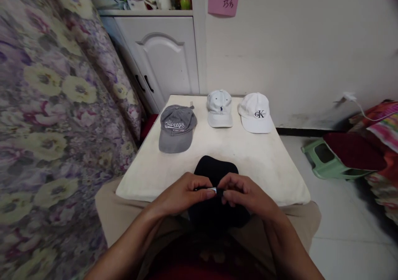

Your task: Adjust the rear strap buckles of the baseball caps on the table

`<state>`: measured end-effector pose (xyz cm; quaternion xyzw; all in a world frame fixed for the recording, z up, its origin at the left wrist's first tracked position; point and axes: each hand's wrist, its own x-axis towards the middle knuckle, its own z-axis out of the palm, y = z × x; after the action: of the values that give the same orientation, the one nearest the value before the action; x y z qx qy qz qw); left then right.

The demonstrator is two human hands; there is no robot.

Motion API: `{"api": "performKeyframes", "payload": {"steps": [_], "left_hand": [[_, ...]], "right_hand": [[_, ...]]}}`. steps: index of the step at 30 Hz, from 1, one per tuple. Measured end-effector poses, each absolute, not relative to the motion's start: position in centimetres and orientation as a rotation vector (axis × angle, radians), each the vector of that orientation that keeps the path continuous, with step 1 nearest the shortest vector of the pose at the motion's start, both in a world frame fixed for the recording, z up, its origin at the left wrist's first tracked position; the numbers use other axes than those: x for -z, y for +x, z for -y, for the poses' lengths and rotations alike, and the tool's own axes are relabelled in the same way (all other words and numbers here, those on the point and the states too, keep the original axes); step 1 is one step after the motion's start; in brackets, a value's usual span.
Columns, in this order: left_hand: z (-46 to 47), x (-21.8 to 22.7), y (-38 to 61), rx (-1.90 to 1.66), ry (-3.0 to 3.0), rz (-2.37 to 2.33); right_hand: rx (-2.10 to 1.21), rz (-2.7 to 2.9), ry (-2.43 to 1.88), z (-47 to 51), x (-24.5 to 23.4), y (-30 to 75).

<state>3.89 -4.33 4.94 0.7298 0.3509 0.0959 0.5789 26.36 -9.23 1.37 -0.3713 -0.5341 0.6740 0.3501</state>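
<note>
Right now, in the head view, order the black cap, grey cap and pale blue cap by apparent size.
1. Black cap
2. Grey cap
3. Pale blue cap
Nearness may enlarge the black cap; true sizes are unsure.

Left hand (191, 192) pinching a seemingly metal clasp (212, 190), right hand (244, 191) beside it, black cap (214, 167) beneath, gray cap (175, 135), pale cap (219, 108), white cap (255, 112) on cream desk (258, 164)

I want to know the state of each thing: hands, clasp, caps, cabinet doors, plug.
Left hand, pinching silver clasp
Right hand, fingers bent beside clasp, grip unclear
Silver clasp, fastened or not: cannot tell
Black cap, under both hands
Grey cap, crown up, brim toward hands
Pale blue cap, same
White cap, same
Cabinet doors, shut
White plug, plugged in
</note>
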Motion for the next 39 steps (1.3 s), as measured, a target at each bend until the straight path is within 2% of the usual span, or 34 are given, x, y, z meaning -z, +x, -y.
{"api": "performKeyframes", "payload": {"steps": [7, 18, 24, 30, 39], "left_hand": [[3.1, -4.6, 3.2, -0.180, 1.561, -0.728], [3.1, -3.3, 2.7, -0.052, 1.587, -0.678], [4.4, -4.5, 3.3, -0.098, 1.815, -0.732], [4.5, -4.4, 3.5, -0.031, 1.762, -0.673], [4.5, -3.9, 1.9, -0.195, 1.699, -0.660]], "right_hand": [[-1.839, 1.279, -0.908, 9.8, -0.3, 28.0], [-1.560, 1.378, -1.111, 9.8, -0.5, 28.0], [-1.561, 1.416, -1.091, 10.0, -0.9, 27.3], [-1.542, 1.531, -1.114, 10.2, -1.0, 27.2], [-1.444, 1.447, -1.221, 11.0, -0.8, 28.1]]}}
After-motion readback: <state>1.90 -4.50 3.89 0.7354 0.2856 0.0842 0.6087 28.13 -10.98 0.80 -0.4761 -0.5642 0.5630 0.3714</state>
